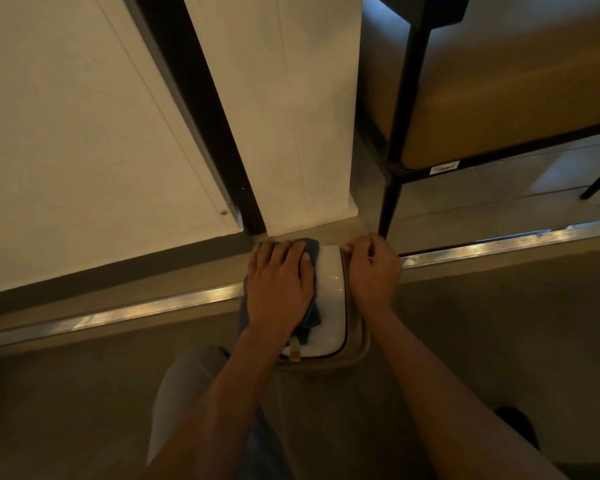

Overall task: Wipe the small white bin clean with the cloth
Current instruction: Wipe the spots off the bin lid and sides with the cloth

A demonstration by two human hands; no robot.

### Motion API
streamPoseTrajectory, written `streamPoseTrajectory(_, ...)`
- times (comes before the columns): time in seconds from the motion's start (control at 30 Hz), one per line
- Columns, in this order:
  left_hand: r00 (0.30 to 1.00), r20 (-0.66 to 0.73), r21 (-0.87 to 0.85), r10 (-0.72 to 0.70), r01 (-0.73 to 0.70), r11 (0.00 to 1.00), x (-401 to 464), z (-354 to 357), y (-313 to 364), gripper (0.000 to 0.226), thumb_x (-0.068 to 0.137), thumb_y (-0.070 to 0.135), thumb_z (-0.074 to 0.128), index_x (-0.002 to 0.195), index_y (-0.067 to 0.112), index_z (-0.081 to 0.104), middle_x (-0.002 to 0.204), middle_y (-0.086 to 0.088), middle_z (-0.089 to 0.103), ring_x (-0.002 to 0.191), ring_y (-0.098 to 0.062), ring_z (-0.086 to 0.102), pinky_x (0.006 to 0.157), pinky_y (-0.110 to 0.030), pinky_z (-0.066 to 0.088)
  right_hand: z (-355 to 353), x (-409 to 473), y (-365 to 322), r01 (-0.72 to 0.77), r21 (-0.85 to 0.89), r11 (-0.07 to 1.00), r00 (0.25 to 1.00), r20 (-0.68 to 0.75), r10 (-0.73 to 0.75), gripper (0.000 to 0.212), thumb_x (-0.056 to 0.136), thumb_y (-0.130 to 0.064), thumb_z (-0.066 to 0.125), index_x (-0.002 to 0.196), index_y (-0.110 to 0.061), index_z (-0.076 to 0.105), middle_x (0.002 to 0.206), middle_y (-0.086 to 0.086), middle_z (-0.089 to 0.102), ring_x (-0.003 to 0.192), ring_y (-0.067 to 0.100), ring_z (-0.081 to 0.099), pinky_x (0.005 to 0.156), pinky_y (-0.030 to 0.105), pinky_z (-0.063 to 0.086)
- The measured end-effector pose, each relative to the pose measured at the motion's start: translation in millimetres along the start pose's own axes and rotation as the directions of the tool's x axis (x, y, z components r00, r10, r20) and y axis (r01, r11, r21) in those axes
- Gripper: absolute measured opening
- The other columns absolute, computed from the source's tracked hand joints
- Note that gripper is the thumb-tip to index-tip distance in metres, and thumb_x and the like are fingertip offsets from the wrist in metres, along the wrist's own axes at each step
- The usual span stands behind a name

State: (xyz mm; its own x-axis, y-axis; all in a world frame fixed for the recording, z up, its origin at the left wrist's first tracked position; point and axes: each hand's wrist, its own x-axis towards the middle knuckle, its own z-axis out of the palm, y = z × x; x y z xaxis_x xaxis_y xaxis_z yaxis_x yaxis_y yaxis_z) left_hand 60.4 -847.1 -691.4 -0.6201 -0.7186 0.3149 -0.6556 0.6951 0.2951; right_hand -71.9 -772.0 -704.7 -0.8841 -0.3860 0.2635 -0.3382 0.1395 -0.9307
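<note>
Bin point(331, 282) stands on the floor point(84, 393) directly below the camera, straddling a metal threshold strip point(136, 310), near a chair leg point(388, 206) and a white wall panel point(284, 116). Only its glossy white lid and beige rim show.

Left hand point(279, 285) lies flat on the blue cloth point(310, 317), fingers straight, pressing it onto the left half of the lid — grip wide, nothing pinched. Right hand point(373, 271) has its fingers curled over the bin's far right rim, a narrow grip steadying it.

Handling, judged: small plastic bin, likely light, so it would skate or tip under a sideways wipe unless braced. Lid looks smooth and slippery, and may hinge and give under pressure. Rim edge is the stiffest hold — the right hand's place seems sound. Cloth is soft and bunches; flat-palm pressure suits it.

Right half of lid not yet covered by the cloth.
</note>
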Motion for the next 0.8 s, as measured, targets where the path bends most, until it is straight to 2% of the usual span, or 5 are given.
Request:
streamPoseTrajectory(0.2, 0.984, 0.116, -0.047, 0.137, -0.133, 0.990, 13.3, 9.8, 52.7, 0.035, 0.102, 0.032, 0.039, 0.122, 0.020, 0.065, 0.125, -0.005, 0.066, 0.124, -0.027, 0.054, 0.113, -0.049, 0.035, -9.3, 2.4, 5.0, -0.272, 0.229, 0.935, 0.961, 0.117, 0.251, 0.025, 0.098, -0.038, 0.041, 0.093, -0.036, 0.065, 0.103, 0.002, 0.067, 0.095, 0.018, 0.066, 0.083, 0.040, 0.057)
streamPoseTrajectory(0.4, 0.980, 0.193, -0.412, 0.043, 0.041, 0.910, 28.3, -6.6, 58.6, 0.031, 0.102, 0.032, 0.048, 0.132, 0.029, 0.059, 0.135, 0.007, 0.056, 0.125, -0.006, 0.045, 0.108, -0.021, 0.031, -28.8, 8.3, -0.8, -0.488, 0.317, 0.813, 0.867, 0.284, 0.409, 0.021, 0.105, -0.027, 0.040, 0.110, -0.024, 0.060, 0.115, 0.003, 0.061, 0.103, 0.018, 0.063, 0.073, 0.022, 0.052)
streamPoseTrajectory(0.5, 0.990, 0.128, -0.529, -0.060, 0.120, 0.840, 31.4, -23.4, 30.1, 0.031, 0.104, 0.029, 0.046, 0.133, 0.028, 0.058, 0.130, 0.014, 0.053, 0.115, 0.007, 0.042, 0.095, -0.004, 0.029, -31.4, 4.3, -9.1, -0.318, -0.021, 0.948, 0.908, 0.280, 0.311, 0.017, 0.102, -0.026, 0.047, 0.115, -0.026, 0.057, 0.128, 0.004, 0.051, 0.111, 0.013, 0.054, 0.087, 0.022, 0.043)
streamPoseTrajectory(0.57, 0.983, 0.069, -0.521, -0.173, 0.183, 0.834, 30.1, -25.5, 7.2, 0.030, 0.105, 0.029, 0.044, 0.130, 0.026, 0.061, 0.131, 0.009, 0.059, 0.120, -0.003, 0.050, 0.103, -0.017, 0.036, -29.5, -2.8, -23.0, -0.100, -0.196, 0.975, 0.944, 0.290, 0.155, 0.022, 0.100, -0.029, 0.047, 0.119, -0.023, 0.057, 0.128, 0.001, 0.049, 0.114, 0.010, 0.045, 0.094, 0.026, 0.040)
streamPoseTrajectory(0.8, 0.946, 0.176, -0.520, -0.272, 0.324, 0.790, 18.3, -10.0, -25.0, 0.031, 0.108, 0.031, 0.038, 0.127, 0.026, 0.061, 0.122, 0.003, 0.067, 0.108, -0.007, 0.057, 0.094, -0.025, 0.041, 12.1, -28.7, -45.1, 0.322, -0.523, 0.789, 0.875, 0.483, -0.037, 0.045, 0.101, -0.046, 0.037, 0.134, -0.020, 0.050, 0.138, 0.007, 0.050, 0.132, 0.027, 0.041, 0.114, 0.046, 0.029)
